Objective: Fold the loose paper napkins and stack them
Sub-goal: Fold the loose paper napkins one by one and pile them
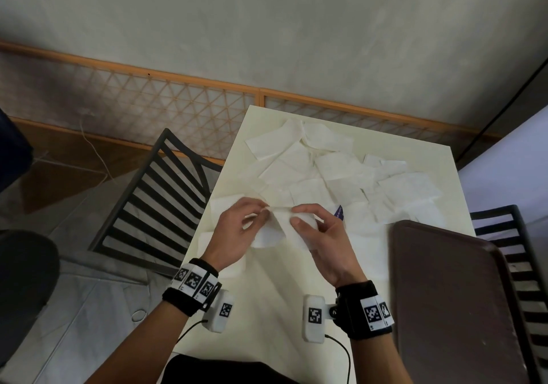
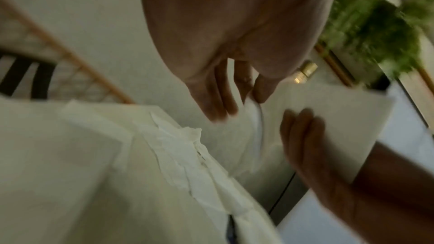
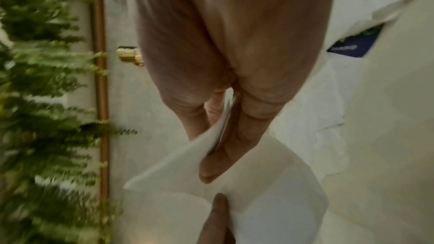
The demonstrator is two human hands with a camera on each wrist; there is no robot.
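Both hands' fingers [image 1: 296, 221] pinch one napkin [image 1: 274, 232] above a white table [image 1: 267, 309] strewn with loose napkins [image 1: 326, 170].

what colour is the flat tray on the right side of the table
Dark brown, a plain rectangular plastic tray; the head view shows it best.

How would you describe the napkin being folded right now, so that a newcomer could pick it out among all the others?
Start at the cream table and look to its near half, left of the dark brown tray. There the left hand and right hand pinch one white napkin between them. Unlike the loose napkins lying flat farther back, it is lifted and curls downward.
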